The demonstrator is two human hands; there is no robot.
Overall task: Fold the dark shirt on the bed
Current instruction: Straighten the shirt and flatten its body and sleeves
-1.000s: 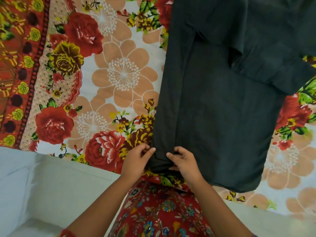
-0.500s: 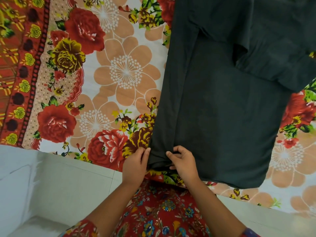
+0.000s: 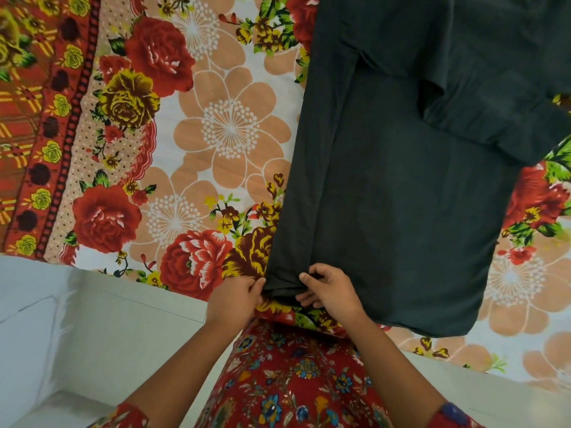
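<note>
The dark shirt [image 3: 401, 186] lies flat on the flowered bed sheet [image 3: 191, 143], its body running from the top of the view down to the near edge of the bed. One sleeve is folded across the upper right. Its left side is folded inward into a long narrow strip. At the near left corner of the hem, my left hand [image 3: 236, 299] pinches the corner from the left and my right hand [image 3: 329, 291] grips the same folded edge from the right, fingers curled over the cloth.
The bed's near edge runs diagonally across the lower view, with pale floor [image 3: 77, 335] to the lower left. My red flowered clothing [image 3: 293, 375] fills the bottom centre. A red patterned border of the sheet [image 3: 27, 118] lies at far left.
Both hands stay at the shirt's near left hem corner. The left fingers have tucked closer onto the corner. The view has shifted slightly.
</note>
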